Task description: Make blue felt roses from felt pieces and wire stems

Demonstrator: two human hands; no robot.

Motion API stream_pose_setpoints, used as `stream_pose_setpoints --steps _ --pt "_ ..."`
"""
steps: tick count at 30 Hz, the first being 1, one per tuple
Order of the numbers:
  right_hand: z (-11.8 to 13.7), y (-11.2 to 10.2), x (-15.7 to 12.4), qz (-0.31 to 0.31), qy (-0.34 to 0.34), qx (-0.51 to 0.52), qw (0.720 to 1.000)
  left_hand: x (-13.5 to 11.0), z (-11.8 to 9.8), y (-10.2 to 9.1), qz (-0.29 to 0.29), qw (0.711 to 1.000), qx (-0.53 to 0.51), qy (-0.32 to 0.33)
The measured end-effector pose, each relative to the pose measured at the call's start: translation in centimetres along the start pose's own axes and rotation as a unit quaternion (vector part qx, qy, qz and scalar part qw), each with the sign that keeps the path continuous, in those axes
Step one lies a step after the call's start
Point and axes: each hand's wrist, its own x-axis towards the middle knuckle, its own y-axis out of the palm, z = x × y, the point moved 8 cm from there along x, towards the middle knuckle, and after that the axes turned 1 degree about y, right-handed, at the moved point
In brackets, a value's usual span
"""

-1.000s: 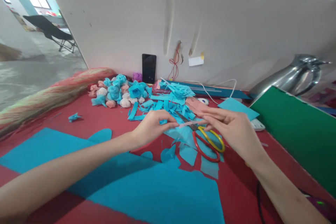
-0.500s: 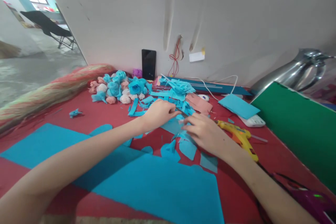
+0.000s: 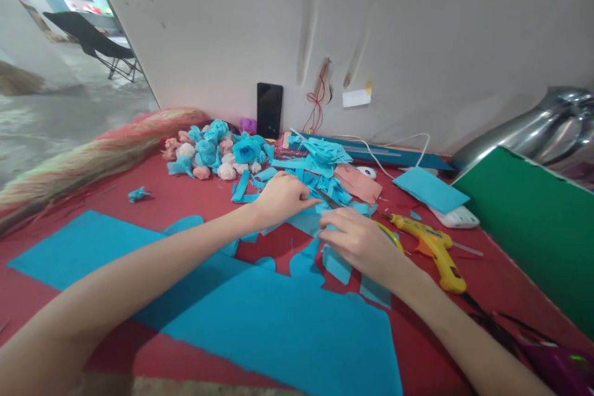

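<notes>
"Scissors (image 3: 328, 199) at the centre of the frame, one blade and a yellow loop showing: is the right hand (image 3: 359, 238) gripping them?"

"I can't tell. Its fingers curl over their middle and hide what is beneath. The left hand (image 3: 284, 201) has thumb and fingers drawn in, just left of the blade; whether anything thin is pinched there, I can't tell either."

"Why so close to the blue scraps (image 3: 327, 151)?"

"Probably so offcuts gather in one heap, away from the blue sheet (image 3: 288, 322) across the bottom of the frame."

"And the yellow glue gun (image 3: 434, 247), right of centre?"

"It lies on the bench (image 3: 185, 195), nozzle towards the hands, handle angled to the lower right, likely for an easy pick-up. The paper flowers (image 3: 206, 153) sit bunched left of centre, presumably to spare them from crushing."

"What differs from a second ago?"

"Then a pale strip stretches between both hands; now I see none. The right hand sits further left, covering the red loop that shows in that earlier frame, and the glue gun, hidden then, is in plain view."
</notes>
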Motion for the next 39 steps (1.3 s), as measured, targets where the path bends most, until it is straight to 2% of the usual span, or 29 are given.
stream_pose_setpoints --steps 3,7,10,14,19,25,31,35,39 --pt "-0.4 -2.1 0.1 -0.044 0.021 0.058 0.997 -0.1 0.1 0.3 0.002 0.999 -0.029 0.012" --pt "-1.7 -5.2 -0.1 -0.147 0.127 0.123 0.973 -0.2 0.3 0.0 -0.026 0.996 -0.086 0.025" --pt "-1.9 -6.8 -0.3 -0.196 0.189 0.161 0.949 -0.4 -0.2 -1.5 -0.068 0.988 -0.134 0.041" --pt "-1.6 -7.8 -0.7 -0.225 0.226 0.205 0.925 -1.0 -2.3 -4.6 -0.117 0.973 -0.174 0.096" --pt "-1.4 -7.8 -1.1 -0.247 0.238 0.246 0.906 -2.4 -4.8 -7.7 -0.152 0.955 -0.215 0.136" --pt "-0.9 -8.1 -1.4 -0.276 0.242 0.241 0.898 -4.6 -8.1 -9.9 -0.182 0.916 -0.248 0.259" --pt "0.3 -8.3 -0.8 -0.268 0.208 0.263 0.903 -5.6 -9.0 -11.0 -0.292 0.905 -0.177 0.253" --pt "0.6 -8.3 -0.4 -0.262 0.194 0.276 0.904 -6.2 -9.2 -11.4 -0.324 0.894 -0.170 0.258" --pt "0.7 -8.3 -0.5 -0.272 0.187 0.285 0.900 -6.5 -9.3 -11.7 -0.333 0.891 -0.174 0.253"
